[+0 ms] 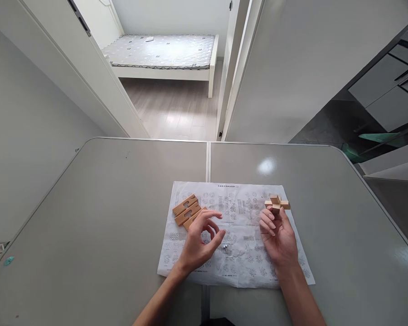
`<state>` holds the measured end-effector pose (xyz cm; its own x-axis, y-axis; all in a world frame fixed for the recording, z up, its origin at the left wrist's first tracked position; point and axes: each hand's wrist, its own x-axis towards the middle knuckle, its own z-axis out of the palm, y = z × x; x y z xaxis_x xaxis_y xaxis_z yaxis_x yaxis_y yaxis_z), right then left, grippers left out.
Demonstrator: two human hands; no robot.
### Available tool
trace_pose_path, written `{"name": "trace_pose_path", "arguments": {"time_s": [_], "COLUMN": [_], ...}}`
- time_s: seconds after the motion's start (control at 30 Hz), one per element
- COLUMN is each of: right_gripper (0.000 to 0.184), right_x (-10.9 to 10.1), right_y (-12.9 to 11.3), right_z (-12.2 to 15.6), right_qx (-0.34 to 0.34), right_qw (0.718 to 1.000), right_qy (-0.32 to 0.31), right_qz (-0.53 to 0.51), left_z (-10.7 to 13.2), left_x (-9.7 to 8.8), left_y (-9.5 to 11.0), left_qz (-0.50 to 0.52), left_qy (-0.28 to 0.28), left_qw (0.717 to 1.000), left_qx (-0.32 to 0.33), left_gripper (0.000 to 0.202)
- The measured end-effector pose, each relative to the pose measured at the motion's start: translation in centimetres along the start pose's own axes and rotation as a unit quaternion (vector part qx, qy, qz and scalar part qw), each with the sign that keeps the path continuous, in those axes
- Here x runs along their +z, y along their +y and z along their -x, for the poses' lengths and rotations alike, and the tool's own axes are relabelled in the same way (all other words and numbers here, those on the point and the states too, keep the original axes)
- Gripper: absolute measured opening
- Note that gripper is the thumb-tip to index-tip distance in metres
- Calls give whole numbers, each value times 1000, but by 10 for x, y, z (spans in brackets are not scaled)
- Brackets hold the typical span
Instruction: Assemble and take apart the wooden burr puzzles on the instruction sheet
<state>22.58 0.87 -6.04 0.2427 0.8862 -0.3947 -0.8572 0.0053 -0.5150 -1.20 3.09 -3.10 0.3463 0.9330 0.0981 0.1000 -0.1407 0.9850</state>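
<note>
My right hand [279, 237] pinches a small cross-shaped wooden puzzle [276, 203] between thumb and fingers, above the right side of a printed instruction sheet [238, 276]. Over the left part of the sheet, my left hand [201, 237] is open, thumb and fingers curved apart with nothing between them. Close beyond it lie three notched wooden pieces [187, 209] side by side, the nearest partly hidden by my fingers. A tiny silvery object [225, 246] rests on the paper just right of my left thumb; its kind is too small to make out.
The sheet lies on a large grey table [105, 235] with a seam [208, 160] down its middle. A small teal bit [8, 261] sits near the left edge. Past the far edge, a doorway leads to a bed [163, 52]. Dark-handled cabinets [391, 86] stand at right.
</note>
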Motion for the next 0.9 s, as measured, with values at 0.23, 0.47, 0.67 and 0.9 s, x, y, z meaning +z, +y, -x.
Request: {"name": "trace_pose_path", "arguments": {"time_s": [0.23, 0.47, 0.67, 0.9], "right_gripper": [19, 24, 28, 28], "right_x": [3, 9, 19, 22], "right_y": [-5, 3, 24, 40], "right_z": [1, 4, 15, 25], "right_qx": [-12, 3, 0, -45], "right_qw": [1000, 1000, 971, 885], "right_qy": [-3, -11, -49, -104], "right_qz": [-24, 18, 233, 451], "left_z": [0, -1, -2, -1], "left_x": [-1, 0, -1, 1], "left_y": [-2, 0, 1, -1], "left_qz": [-2, -4, -22, -59], "left_qy": [-3, -9, -13, 2], "left_qw": [1000, 1000, 1000, 998], "left_qx": [-2, -7, -7, 6], "left_gripper": [24, 20, 18, 12]}}
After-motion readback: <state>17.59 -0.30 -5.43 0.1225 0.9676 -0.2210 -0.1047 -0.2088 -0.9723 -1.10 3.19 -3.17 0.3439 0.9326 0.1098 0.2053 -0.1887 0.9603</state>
